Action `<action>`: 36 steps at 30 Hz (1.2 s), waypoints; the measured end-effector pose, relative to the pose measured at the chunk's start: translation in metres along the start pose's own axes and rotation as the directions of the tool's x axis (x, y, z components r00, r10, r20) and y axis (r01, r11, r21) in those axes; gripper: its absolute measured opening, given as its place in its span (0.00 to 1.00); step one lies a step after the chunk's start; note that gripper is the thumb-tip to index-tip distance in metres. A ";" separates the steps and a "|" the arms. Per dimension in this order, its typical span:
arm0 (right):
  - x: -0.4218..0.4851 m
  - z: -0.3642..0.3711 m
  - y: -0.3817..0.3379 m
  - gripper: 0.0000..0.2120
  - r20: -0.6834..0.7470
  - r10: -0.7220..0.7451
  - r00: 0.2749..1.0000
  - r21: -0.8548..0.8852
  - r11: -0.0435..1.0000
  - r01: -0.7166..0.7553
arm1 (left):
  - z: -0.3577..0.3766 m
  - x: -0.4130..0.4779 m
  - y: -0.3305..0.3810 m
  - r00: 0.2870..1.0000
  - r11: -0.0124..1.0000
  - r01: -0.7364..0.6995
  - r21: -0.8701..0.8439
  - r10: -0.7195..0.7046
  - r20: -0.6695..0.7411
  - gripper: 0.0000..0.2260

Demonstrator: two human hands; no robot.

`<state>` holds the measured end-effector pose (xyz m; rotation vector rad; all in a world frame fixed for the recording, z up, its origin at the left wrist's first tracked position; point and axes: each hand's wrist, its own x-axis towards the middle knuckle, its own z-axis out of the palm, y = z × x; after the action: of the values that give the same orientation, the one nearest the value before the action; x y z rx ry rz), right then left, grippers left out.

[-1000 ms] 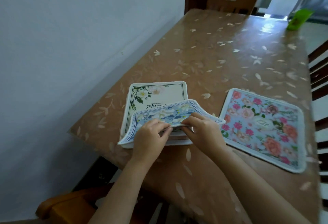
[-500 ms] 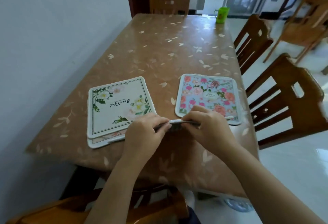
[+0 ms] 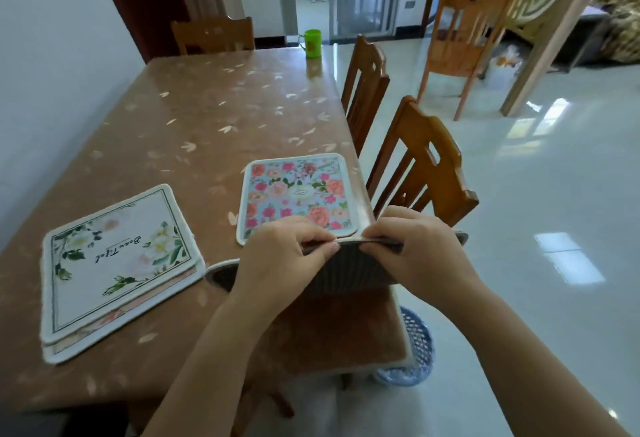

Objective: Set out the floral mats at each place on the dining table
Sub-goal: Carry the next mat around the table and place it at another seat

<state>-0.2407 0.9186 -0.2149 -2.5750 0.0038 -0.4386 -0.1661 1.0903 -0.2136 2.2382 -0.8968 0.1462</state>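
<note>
Both hands pinching lifted mat edge

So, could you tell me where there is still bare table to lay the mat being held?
The far half is free, from the pink floral mat to the green cup. A narrower strip lies along the wall beyond the white mat stack. The near end is crowded, with both hands there.

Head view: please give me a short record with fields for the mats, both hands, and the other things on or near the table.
held mat: grey underside showing, lifted edge-on over near table edge
left hand: pinching held mat's top edge
right hand: pinching same edge
pink floral mat: flat by right table edge
white floral mat: top of small stack, left
green cup: far table end
chairs: two along right side
</note>
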 end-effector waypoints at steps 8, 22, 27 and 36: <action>-0.035 -0.078 0.099 0.05 -0.013 0.120 0.993 0.009 0.993 -0.120 | 0.086 0.051 0.091 0.984 0.997 -0.077 -0.033 0.081 0.159 0.07; -0.083 -0.176 0.249 0.02 -0.213 0.350 0.912 0.035 0.936 -0.350 | 0.234 0.138 0.197 0.912 0.958 -0.220 -0.182 0.269 0.310 0.07; -0.083 -0.196 0.302 0.02 -0.240 0.423 0.874 0.037 0.903 -0.427 | 0.286 0.177 0.219 0.895 0.949 -0.216 -0.230 0.287 0.342 0.05; -0.014 -0.231 0.432 0.01 -0.159 0.425 0.891 -0.063 0.896 -0.439 | 0.394 0.278 0.233 0.947 0.941 -0.044 -0.336 0.147 0.287 0.03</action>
<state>-0.2897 0.4323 -0.2476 -2.5266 0.6535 -0.4541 -0.1652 0.5581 -0.2760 1.9350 -1.1087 -0.2984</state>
